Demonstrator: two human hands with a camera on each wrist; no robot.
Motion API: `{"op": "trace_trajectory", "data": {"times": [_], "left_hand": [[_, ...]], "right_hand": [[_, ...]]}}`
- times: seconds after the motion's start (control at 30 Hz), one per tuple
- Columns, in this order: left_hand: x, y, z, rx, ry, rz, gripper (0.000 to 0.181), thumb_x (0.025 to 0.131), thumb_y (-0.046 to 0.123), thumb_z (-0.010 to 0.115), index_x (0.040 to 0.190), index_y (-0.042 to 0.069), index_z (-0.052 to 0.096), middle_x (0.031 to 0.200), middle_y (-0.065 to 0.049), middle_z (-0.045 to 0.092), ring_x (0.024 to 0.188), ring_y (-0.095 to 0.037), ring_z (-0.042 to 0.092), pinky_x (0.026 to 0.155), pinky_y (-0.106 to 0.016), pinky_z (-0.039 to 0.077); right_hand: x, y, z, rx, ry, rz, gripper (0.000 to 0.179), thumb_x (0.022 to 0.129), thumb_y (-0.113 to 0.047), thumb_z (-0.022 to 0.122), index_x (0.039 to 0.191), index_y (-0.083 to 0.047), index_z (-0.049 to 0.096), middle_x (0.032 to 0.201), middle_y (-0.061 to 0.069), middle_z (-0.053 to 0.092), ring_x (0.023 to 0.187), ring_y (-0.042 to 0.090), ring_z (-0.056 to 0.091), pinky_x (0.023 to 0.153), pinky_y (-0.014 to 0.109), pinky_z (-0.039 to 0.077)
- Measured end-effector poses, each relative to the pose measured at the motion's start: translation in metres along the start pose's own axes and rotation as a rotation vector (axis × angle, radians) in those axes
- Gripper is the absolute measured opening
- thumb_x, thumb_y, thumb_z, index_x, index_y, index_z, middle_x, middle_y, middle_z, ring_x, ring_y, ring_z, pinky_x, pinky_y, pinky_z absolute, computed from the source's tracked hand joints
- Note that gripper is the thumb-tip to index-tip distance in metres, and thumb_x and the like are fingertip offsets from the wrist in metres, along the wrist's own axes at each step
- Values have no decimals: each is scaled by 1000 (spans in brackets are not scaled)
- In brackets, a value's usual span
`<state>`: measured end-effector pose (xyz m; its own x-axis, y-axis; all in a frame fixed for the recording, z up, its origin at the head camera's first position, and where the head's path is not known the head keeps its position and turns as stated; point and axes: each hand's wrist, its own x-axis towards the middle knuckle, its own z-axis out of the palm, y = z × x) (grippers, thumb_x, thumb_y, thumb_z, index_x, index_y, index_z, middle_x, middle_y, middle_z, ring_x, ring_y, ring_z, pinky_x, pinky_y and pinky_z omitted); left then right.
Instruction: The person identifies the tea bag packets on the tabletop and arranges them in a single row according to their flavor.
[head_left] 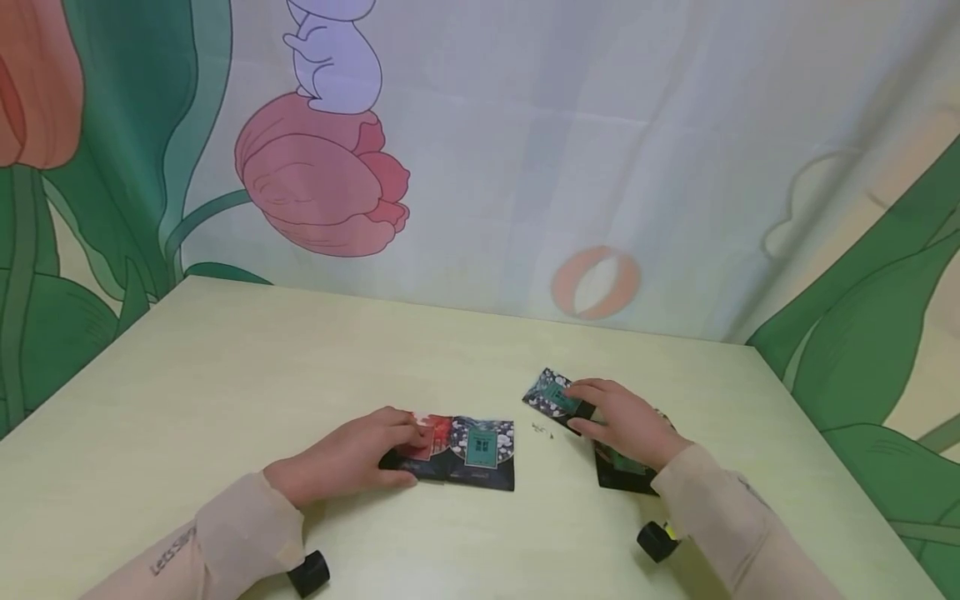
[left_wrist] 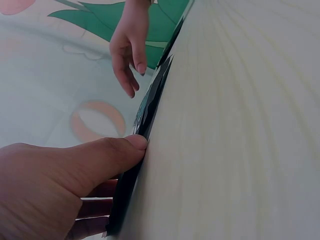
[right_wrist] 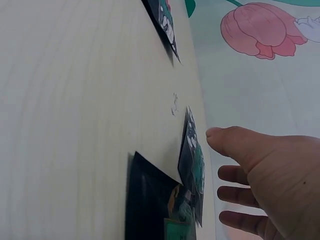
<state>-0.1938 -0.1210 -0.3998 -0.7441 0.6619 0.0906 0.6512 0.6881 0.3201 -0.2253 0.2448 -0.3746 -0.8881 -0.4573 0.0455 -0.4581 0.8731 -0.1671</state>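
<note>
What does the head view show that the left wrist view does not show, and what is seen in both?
Only the head view shows the red and teal faces of the packets under the left hand, the dark stack under the right wrist, small crumbs on the table, and both sleeves.

Only the left wrist view shows the left thumb pressing the packets' edge, seen side-on.

Both show the right hand, the table, and the flower-print backdrop.
</note>
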Motion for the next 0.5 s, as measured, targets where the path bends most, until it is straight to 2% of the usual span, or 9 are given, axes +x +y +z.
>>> {"op": "trace_trajectory", "data": {"times": [0.23, 0.5], "left_hand": [[0, -1, 0, 15, 4, 3, 43, 83, 36, 75, 118, 13, 66, 125, -4, 60, 117, -22, 55, 101, -40, 49], [0, 0, 0, 18, 2, -8, 45, 82, 37, 75, 118, 12, 66, 126, -5, 60, 118, -22, 55, 102, -40, 49]], "right_hand": [[13, 1, 6, -37, -52, 10, 51, 93, -31, 62, 139, -12, 51, 143, 17, 48, 130, 37, 48, 103, 53, 44], [16, -2, 12, -34, -85, -37, 50, 95, -31, 59, 140, -12, 50, 146, 19, 45, 130, 39, 48, 103, 55, 43]]}}
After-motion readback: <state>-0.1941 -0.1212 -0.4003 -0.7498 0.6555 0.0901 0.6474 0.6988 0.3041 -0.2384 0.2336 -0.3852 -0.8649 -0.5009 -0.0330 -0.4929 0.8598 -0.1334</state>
